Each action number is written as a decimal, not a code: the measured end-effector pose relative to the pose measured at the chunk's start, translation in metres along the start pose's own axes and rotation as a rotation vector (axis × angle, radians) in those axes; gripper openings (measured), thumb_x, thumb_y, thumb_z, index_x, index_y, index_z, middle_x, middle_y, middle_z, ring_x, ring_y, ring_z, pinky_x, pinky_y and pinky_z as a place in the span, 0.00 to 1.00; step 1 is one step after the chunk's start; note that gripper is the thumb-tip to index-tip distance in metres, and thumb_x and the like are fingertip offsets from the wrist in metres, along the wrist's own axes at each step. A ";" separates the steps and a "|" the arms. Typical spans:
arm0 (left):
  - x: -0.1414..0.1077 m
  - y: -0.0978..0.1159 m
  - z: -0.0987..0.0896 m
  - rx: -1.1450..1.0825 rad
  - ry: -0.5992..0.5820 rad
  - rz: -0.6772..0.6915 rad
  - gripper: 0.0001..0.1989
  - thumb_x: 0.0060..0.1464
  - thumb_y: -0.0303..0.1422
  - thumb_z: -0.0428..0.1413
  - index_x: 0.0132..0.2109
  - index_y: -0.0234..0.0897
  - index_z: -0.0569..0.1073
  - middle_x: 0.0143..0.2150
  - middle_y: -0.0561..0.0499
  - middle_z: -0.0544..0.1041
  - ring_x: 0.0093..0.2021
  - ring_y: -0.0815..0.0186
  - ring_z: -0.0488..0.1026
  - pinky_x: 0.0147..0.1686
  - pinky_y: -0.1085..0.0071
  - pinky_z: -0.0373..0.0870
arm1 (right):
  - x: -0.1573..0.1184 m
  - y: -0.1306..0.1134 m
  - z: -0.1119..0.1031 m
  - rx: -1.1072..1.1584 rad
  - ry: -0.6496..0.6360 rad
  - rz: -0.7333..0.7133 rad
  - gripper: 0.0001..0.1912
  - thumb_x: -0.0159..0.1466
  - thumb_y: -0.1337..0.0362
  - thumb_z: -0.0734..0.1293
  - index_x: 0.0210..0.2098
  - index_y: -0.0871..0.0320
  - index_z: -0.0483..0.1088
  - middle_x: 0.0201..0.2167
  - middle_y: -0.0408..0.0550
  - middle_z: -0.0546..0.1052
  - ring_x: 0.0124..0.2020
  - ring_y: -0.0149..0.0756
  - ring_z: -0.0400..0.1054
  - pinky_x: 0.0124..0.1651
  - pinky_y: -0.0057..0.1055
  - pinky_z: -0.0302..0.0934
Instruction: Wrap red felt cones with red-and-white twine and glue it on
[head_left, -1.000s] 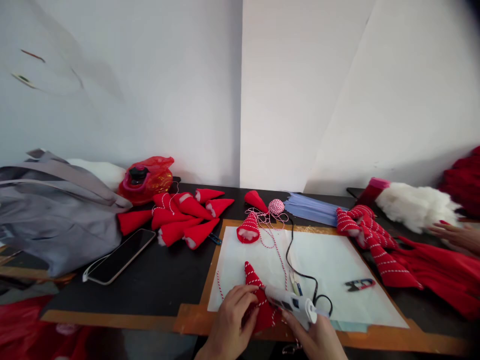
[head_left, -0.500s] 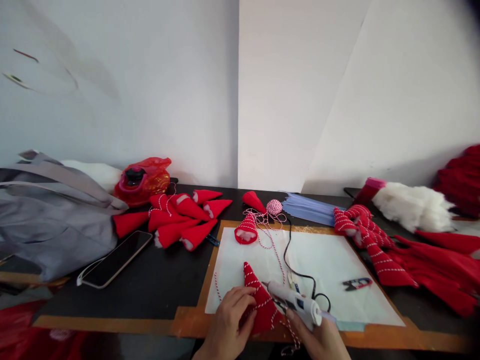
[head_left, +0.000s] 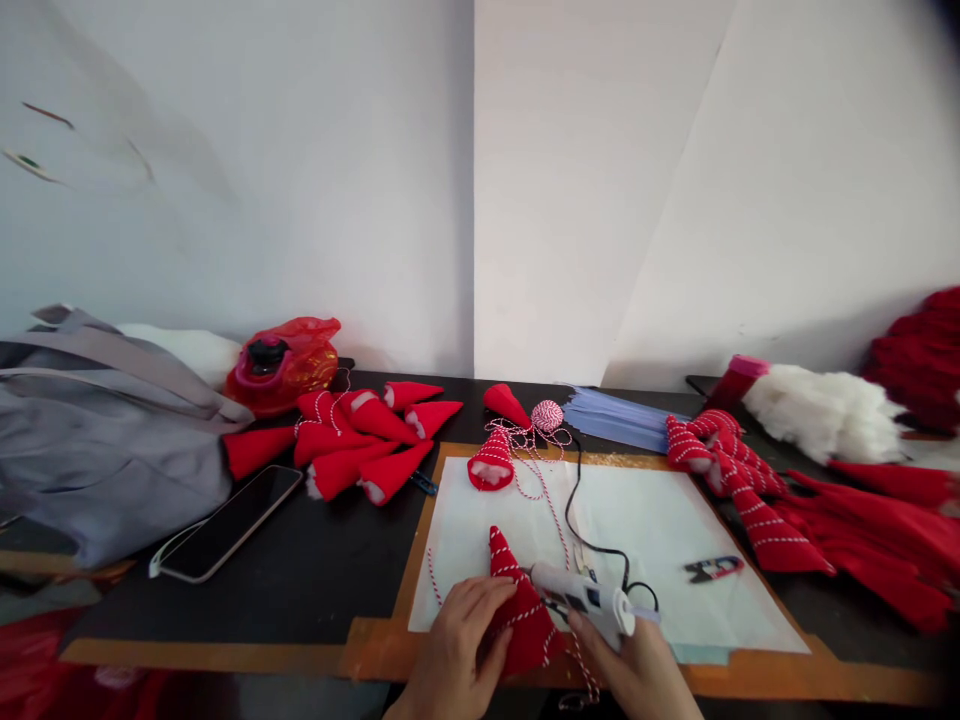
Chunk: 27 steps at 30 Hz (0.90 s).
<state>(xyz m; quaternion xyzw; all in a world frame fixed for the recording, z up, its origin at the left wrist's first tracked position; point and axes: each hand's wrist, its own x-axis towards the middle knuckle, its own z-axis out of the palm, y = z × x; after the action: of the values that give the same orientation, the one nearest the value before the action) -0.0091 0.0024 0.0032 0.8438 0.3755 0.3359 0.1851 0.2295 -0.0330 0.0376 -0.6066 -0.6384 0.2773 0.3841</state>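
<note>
My left hand (head_left: 463, 640) is closed on the left side of a red felt cone (head_left: 523, 628) wound with red-and-white twine. The cone's tip points away from me. In my right hand (head_left: 634, 665) is a white hot glue gun (head_left: 581, 592), its nozzle close against the cone's right side; I cannot tell if it touches. A loose tail of twine (head_left: 583, 668) hangs from the cone's lower right, by my right fingers. Beyond, a twine-wrapped cone (head_left: 491, 460) with white stuffing lies near a ball of the twine (head_left: 547, 416).
Thread snips (head_left: 712, 569) lie on the white sheet (head_left: 667, 520), crossed by the glue gun's black cord (head_left: 574, 495). Plain red cones (head_left: 397, 470), a phone (head_left: 231, 525) and a grey bag (head_left: 112, 450) are left. Wrapped cones (head_left: 765, 510) and white stuffing (head_left: 825, 412) are right.
The glue gun and my right hand have shifted very slightly, with the nozzle still by the cone. My left hand keeps its hold. The whole view has moved a little.
</note>
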 end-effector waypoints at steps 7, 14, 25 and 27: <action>0.003 0.000 -0.003 0.019 -0.031 -0.071 0.22 0.57 0.27 0.55 0.58 0.42 0.69 0.64 0.41 0.68 0.62 0.52 0.67 0.60 0.54 0.70 | 0.008 -0.001 0.006 -0.007 -0.119 0.109 0.26 0.65 0.44 0.62 0.40 0.59 0.80 0.34 0.55 0.83 0.37 0.51 0.79 0.40 0.35 0.72; 0.005 0.002 -0.007 0.009 -0.087 -0.071 0.21 0.58 0.27 0.54 0.58 0.41 0.68 0.64 0.42 0.68 0.63 0.53 0.66 0.62 0.54 0.67 | 0.009 -0.003 0.010 0.026 -0.116 0.091 0.25 0.64 0.43 0.63 0.42 0.58 0.80 0.35 0.54 0.84 0.38 0.51 0.78 0.42 0.36 0.72; 0.005 0.001 -0.007 -0.002 -0.090 -0.069 0.21 0.56 0.26 0.55 0.57 0.42 0.68 0.63 0.43 0.70 0.62 0.54 0.66 0.61 0.54 0.67 | 0.007 0.001 0.004 0.036 -0.104 0.041 0.23 0.65 0.46 0.64 0.42 0.58 0.80 0.35 0.55 0.84 0.39 0.50 0.78 0.44 0.35 0.72; 0.005 0.001 -0.007 -0.004 -0.080 -0.063 0.22 0.55 0.25 0.56 0.57 0.42 0.69 0.62 0.43 0.71 0.62 0.53 0.67 0.61 0.54 0.68 | 0.008 0.000 0.004 0.019 -0.116 0.032 0.23 0.65 0.46 0.64 0.41 0.57 0.81 0.34 0.54 0.84 0.38 0.50 0.79 0.43 0.35 0.72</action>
<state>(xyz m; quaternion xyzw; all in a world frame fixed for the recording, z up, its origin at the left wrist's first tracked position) -0.0111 0.0064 0.0111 0.8439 0.3936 0.2965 0.2121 0.2262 -0.0251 0.0367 -0.5961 -0.6472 0.3241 0.3475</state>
